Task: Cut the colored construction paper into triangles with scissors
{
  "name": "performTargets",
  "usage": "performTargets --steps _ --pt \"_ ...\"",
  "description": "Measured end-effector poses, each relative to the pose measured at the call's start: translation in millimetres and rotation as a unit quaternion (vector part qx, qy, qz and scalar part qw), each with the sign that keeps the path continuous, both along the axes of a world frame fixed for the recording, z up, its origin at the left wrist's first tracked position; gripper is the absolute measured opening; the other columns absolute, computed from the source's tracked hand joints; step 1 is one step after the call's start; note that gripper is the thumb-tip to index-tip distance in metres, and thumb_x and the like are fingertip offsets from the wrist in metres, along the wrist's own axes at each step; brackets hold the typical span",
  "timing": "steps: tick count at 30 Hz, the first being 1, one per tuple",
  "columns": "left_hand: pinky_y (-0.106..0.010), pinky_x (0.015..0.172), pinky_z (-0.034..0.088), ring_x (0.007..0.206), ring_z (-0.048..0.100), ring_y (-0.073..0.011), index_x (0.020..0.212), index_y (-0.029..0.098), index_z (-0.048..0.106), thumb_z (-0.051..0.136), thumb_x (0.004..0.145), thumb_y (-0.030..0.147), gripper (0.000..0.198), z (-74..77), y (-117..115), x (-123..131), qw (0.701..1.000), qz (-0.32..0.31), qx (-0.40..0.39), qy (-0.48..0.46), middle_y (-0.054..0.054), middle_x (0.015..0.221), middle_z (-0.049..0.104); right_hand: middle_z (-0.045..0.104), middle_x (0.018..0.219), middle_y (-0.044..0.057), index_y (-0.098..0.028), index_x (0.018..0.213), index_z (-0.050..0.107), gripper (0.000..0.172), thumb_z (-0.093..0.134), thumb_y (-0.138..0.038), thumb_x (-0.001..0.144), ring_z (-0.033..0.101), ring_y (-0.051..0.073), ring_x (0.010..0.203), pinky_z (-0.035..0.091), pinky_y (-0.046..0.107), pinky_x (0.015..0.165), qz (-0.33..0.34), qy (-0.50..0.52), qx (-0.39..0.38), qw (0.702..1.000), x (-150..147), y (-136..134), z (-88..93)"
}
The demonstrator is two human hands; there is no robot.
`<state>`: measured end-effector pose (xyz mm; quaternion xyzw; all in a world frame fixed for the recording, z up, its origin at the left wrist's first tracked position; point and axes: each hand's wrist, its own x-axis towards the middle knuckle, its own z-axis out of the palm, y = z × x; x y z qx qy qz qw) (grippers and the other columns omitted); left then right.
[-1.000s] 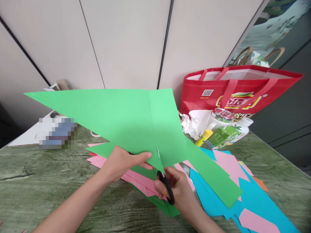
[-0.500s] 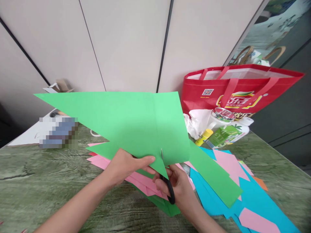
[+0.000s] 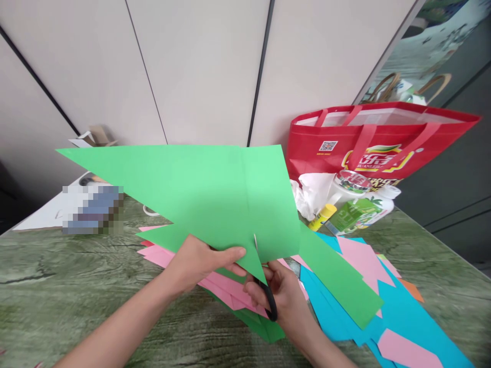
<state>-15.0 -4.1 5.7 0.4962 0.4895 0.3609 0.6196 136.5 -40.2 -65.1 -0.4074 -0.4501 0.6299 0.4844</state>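
Observation:
A large sheet of green paper (image 3: 199,189) with a long point to the left is held up over the table. My left hand (image 3: 199,260) pinches its lower edge, thumb on top and fingers beneath. My right hand (image 3: 282,291) grips black-handled scissors (image 3: 270,301), whose blade tip pokes up through a slit in the sheet just right of my left thumb. The rest of the blades is hidden by the paper. Below my hands lie pink paper pieces (image 3: 226,294) and dark green paper (image 3: 264,327).
To the right lie blue paper (image 3: 406,312), a green strip (image 3: 341,276) and pink scraps (image 3: 364,255). Behind them stand a yellow glue stick (image 3: 322,217), a green box (image 3: 353,214), white containers and a red bag (image 3: 383,138). White panels rise behind the table (image 3: 57,286).
Almost nothing differs. The green sheet's left tip has shifted very slightly right; both hands and the scissors keep nearly the same place.

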Motion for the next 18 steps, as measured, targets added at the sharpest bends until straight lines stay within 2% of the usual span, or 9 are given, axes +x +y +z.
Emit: performTargets --steps 12,18 --pt "-0.024 0.054 0.054 0.054 0.067 -0.0156 0.089 0.019 0.063 0.070 0.063 0.022 0.027 0.0 0.0 0.2 1.000 0.011 -0.012 0.024 0.004 0.075 0.073 0.045 0.040 -0.010 -0.019 0.058 0.039 0.041 0.079 -0.023 0.049 0.044 0.005 0.034 0.034 0.014 0.034 -0.013 -0.008 -0.037 0.999 -1.5 -1.1 6.5" --pt "-0.025 0.056 0.055 0.054 0.067 -0.0162 0.086 0.017 0.064 0.070 0.062 0.023 0.026 -1.6 0.3 0.2 1.000 0.010 -0.008 0.025 0.001 0.080 0.073 0.055 0.045 -0.007 -0.018 0.062 0.043 0.037 0.078 -0.027 0.053 0.044 0.004 0.033 0.036 0.014 0.033 -0.007 -0.016 -0.048 0.999 -0.3 -1.9 1.8"
